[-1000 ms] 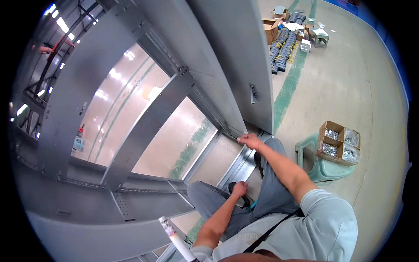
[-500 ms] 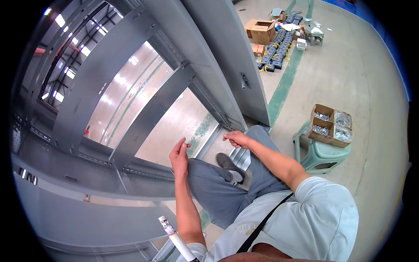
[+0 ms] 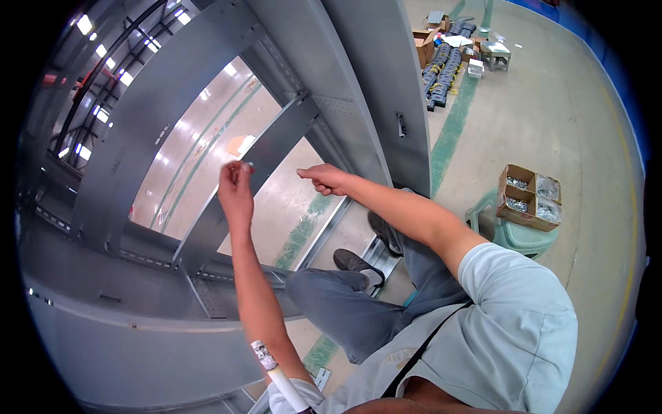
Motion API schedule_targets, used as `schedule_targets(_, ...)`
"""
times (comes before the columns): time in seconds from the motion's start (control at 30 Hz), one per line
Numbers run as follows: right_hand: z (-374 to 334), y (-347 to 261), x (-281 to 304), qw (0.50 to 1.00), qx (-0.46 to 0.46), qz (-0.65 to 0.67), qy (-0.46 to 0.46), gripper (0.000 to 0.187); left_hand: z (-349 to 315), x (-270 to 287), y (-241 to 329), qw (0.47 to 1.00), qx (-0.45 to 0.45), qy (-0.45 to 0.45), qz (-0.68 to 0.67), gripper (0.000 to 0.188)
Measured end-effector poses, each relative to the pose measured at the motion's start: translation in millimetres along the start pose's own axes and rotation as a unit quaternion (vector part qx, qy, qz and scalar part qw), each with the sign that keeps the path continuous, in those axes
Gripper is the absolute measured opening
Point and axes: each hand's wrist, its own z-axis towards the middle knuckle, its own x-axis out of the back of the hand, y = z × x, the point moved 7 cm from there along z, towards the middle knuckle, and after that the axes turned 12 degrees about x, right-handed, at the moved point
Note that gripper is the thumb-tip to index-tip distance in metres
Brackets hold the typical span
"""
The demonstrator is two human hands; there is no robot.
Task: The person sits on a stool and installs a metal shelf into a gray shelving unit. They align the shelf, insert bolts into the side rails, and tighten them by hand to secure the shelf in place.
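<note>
Evidently the grey crossbar (image 3: 276, 146) already spans the cabinet frame (image 3: 138, 131), its two ends meeting the frame's sides, so the placing of that piece looks done. Whether its fixings are complete or tight cannot be told at this size, and plenty of loose metal hardware (image 3: 517, 205) lies unused in the divided cardboard box (image 3: 529, 221) on the green stool (image 3: 525, 241), to the person's right. The work seems partway along, then, with the fastening perhaps unfinished.

The crossbar's long axis runs slantwise, from the lower left up to the upper right end, where it meets a slotted upright (image 3: 324, 134) (the fisheye bends its edges somewhat). The left hand (image 3: 236, 192) is raised in front of the bar, thumb and fingers pinching a small bright piece (image 3: 250, 165), too tiny for its own direction to be read. The right hand (image 3: 325, 179) hangs apart from it, fingers curled in and forefinger pointing toward the left hand; whether anything is tucked inside cannot be seen
</note>
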Motion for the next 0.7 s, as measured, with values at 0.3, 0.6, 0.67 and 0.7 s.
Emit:
schedule_targets(0.3, 98, 37, -47, 0.986, -0.010, 0.164, -0.027, 0.039, 80, 29, -36, 0.856, -0.102, 0.092, 0.498, 0.025)
schedule_targets(0.6, 126, 52, -68, 0.967, 0.003, 0.235, -0.100, 0.046, 75, 33, -53, 0.832, -0.122, 0.043, 0.540, 0.024)
schedule_targets(0.67, 121, 47, -68, 0.970, 0.024, 0.225, -0.085, 0.047, 71, 33, -48, 0.853, -0.139, 0.059, 0.499, 0.024)
schedule_targets(0.7, 119, 39, -74, 0.972, 0.034, 0.214, -0.092, 0.047, 67, 39, -44, 0.861, -0.145, 0.068, 0.483, 0.024)
